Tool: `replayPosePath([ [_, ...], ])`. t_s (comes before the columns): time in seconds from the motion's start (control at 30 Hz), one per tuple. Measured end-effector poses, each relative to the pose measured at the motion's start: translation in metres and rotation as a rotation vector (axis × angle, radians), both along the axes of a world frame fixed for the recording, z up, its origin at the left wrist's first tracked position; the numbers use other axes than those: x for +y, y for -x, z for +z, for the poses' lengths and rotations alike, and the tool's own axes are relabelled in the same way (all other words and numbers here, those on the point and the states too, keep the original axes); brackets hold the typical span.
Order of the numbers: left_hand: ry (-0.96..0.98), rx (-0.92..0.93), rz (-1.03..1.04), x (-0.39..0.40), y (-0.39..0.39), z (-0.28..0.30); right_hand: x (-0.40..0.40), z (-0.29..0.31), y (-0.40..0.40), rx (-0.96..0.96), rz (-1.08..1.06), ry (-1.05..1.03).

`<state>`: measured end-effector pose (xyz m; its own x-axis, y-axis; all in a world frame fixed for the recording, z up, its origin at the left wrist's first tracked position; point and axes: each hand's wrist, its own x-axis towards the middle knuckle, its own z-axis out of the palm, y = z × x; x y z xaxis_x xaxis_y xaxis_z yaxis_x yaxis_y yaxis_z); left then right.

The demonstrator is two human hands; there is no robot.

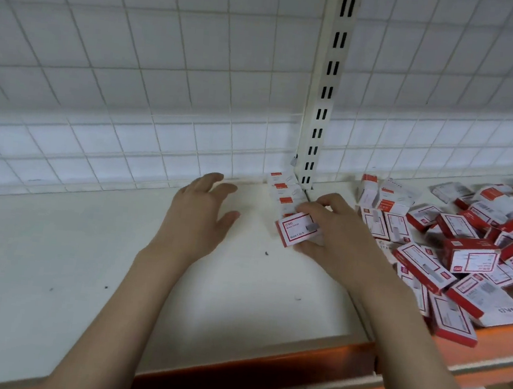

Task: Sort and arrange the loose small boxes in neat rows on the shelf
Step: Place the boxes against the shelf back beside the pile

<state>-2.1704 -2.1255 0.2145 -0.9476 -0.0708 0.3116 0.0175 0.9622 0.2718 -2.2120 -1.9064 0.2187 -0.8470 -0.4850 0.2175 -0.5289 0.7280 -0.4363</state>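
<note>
Orange edging on the shelf (257,357) runs just below my forearms, and above it the white shelf board lies mostly bare on my left. My right hand (336,237) pinches one small box (297,230), red-bordered label up, between thumb and curled fingers, at the near end of the row (285,194) I am building along the slotted upright (323,106). My left hand (199,216) hovers just beside it with fingers spread and loose, holding nothing.

As I judge it, the step is seating this box flush against the last one in the row. To do it well I should square its long edge with the boxes behind, slide it back until the faces touch with no gap, and keep the label turned the same way as its neighbours. My free hand can steady the row from the left so that nothing skews when I push.

Off to my right the loose pile (465,248) sprawls over the next shelf section, some boxes overhanging the front edge, so most of the sorting looks undone.
</note>
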Motion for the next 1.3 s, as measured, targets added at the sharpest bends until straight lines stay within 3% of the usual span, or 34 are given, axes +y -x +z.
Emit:
replayPosePath([
  [0.53,-0.135,-0.052,0.343,-0.089,-0.114,-0.022,-0.138,-0.005,-0.002,-0.053,0.242,-0.231],
  [0.97,-0.299,-0.014,0.270,-0.101,-0.113,-0.019,-0.172,-0.008,0.012,-0.153,0.162,-0.291],
  [1.13,-0.364,0.065,0.298,-0.098,-0.108,-0.017,-0.165,-0.020,-0.033,-0.103,0.212,-0.234],
  [1.3,-0.381,0.105,0.271,-0.098,-0.103,-0.020,-0.173,-0.040,-0.036,-0.034,0.170,-0.354],
])
